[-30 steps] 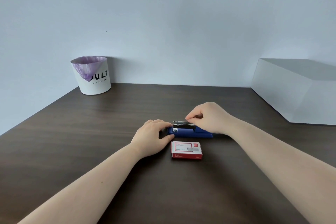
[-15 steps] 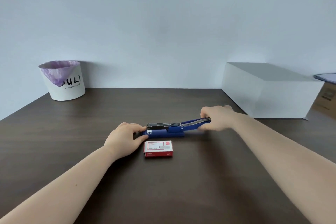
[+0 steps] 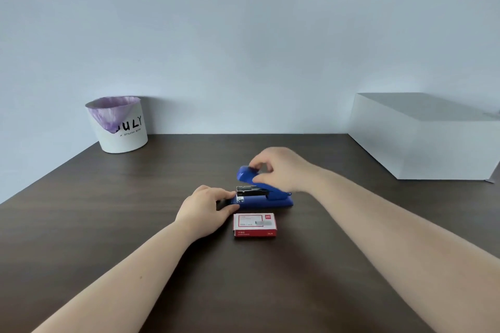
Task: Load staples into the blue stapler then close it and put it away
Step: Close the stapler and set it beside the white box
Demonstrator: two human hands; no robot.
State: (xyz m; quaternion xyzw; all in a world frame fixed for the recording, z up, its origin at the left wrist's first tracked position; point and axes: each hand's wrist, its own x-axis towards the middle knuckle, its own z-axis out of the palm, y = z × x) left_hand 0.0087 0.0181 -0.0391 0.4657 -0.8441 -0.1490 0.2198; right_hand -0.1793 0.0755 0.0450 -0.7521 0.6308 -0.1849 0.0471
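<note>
The blue stapler (image 3: 266,200) lies on the dark wooden table (image 3: 108,224), its front end pointing left. Its blue top cover (image 3: 244,175) is raised at an angle above the metal staple channel (image 3: 253,192). My right hand (image 3: 281,169) pinches the front tip of that cover. My left hand (image 3: 207,208) rests on the table and holds the front end of the stapler's base. A red and white box of staples (image 3: 255,224) lies flat, shut, just in front of the stapler.
A white bin (image 3: 119,127) with a purple liner stands at the back left corner. A large white box (image 3: 424,138) sits at the back right. The table's left edge runs diagonally from the bin towards me.
Half a second ago my right hand held the cover folded far back to the right. Now it has swung the cover over, so it stands tilted above the staple channel. My left hand stays put.
</note>
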